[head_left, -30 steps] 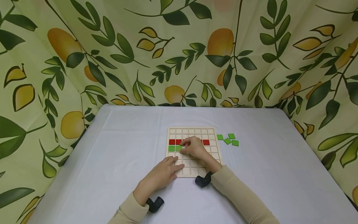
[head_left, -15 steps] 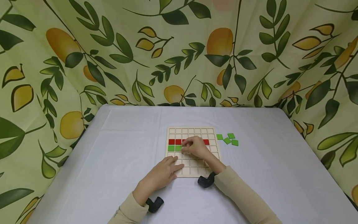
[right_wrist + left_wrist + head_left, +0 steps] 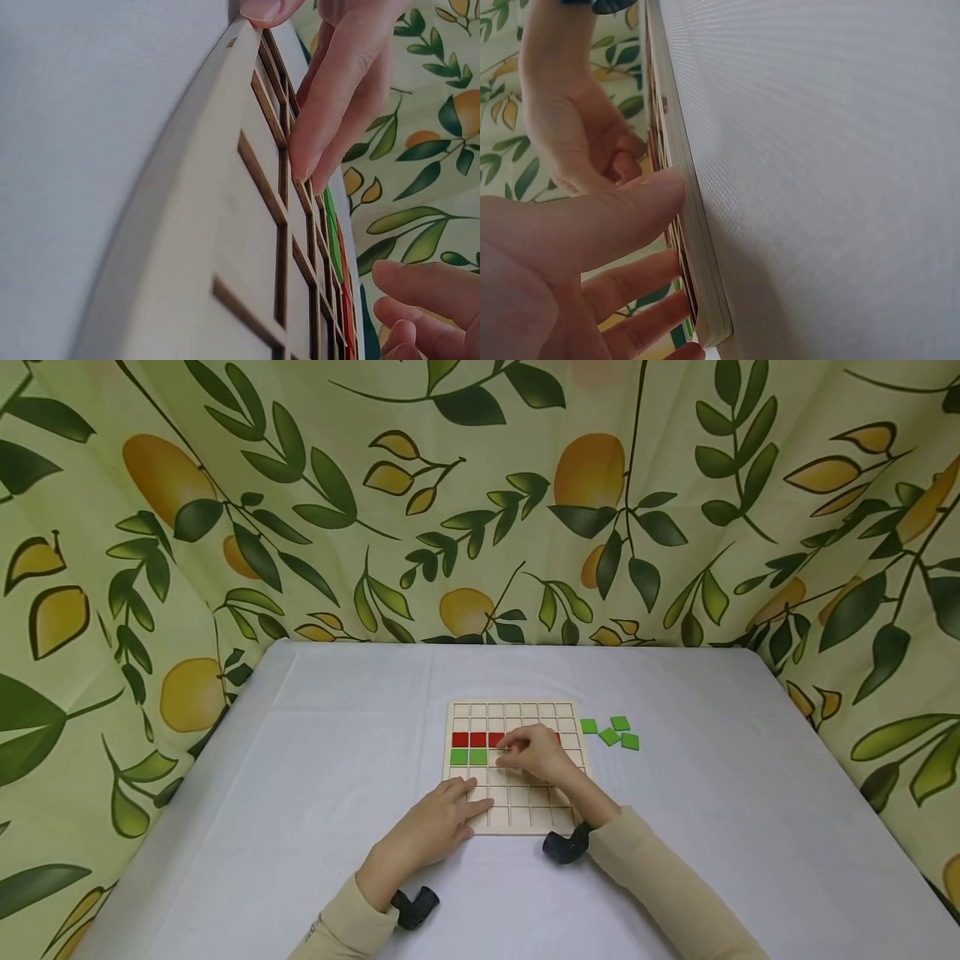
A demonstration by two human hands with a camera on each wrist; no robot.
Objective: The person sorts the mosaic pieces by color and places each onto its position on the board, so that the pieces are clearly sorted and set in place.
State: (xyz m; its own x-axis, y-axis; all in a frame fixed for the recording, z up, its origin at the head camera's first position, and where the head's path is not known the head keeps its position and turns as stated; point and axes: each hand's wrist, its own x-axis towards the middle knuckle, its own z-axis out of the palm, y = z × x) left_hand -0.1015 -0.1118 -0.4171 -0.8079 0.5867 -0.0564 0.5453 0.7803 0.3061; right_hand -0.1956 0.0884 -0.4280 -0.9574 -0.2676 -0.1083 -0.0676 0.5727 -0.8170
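A pale wooden grid board (image 3: 521, 818) lies on the white cloth. Several red tiles (image 3: 477, 740) run along one row, partly behind my right hand. Two green tiles (image 3: 468, 757) fill the left end of the row below. My left hand (image 3: 431, 827) rests at the board's near left corner, fingers straight on its face and thumb (image 3: 649, 199) against its edge. Above the board, just right of the green tiles, hovers my right hand (image 3: 536, 753); its fingers (image 3: 427, 289) are loosely bent, with no tile visible between them.
Several loose green tiles (image 3: 610, 737) lie on the tablecloth (image 3: 697, 777) right of the board. A leaf-and-fruit patterned curtain (image 3: 465, 527) surrounds the table's back and sides. A black camera mount (image 3: 416, 908) is on each wrist.
My right hand has moved a little right, away from the second green tile, uncovering that tile and a red one above. The left hand stays where it was.
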